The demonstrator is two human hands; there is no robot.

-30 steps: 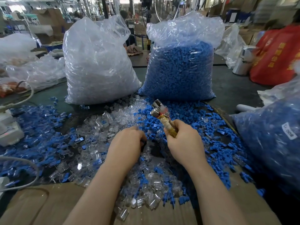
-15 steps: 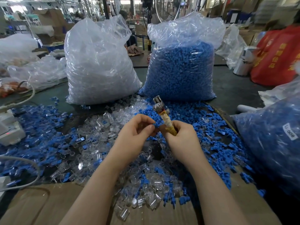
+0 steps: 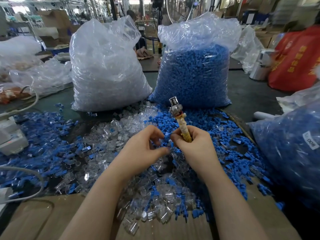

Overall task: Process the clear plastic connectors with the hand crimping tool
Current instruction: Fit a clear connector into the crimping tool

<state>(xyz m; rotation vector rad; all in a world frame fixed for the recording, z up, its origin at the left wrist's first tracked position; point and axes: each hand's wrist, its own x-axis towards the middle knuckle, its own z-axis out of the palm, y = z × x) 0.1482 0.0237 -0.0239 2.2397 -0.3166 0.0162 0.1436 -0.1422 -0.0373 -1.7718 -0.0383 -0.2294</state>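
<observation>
Right hand (image 3: 194, 146) grips the tool (image 3: 180, 122) by its wrapped handle, fingers curled round it. The metal head stands up and tilts slightly away, above the pile. Judged reason: head kept clear of the loose parts, handle low in the fist so the thumb and forefinger stay free near the other hand.

Left hand (image 3: 142, 149) sits just beside the right, fingers curled, thumb and fingertips drawn together at the gap between the hands. Something small and clear seems pinched there, with a bit of blue next to it. Too small to say for sure what it is.

Clear connectors (image 3: 110, 135) lie loose in a heap on the table, under and in front of both hands, mixed with blue pieces (image 3: 216, 122). Keeping them this close probably means a short reach for each pick.

Behind the heap stand two big bags: a clear bag (image 3: 103, 66) on the left, a blue bag (image 3: 194, 71) on the right. Probably bulk stock. A cardboard sheet (image 3: 43, 219) covers the near edge, with some spilled parts on it.

Likely step: bringing one connector to the tool. Head looks empty, but I cannot tell for certain.
</observation>
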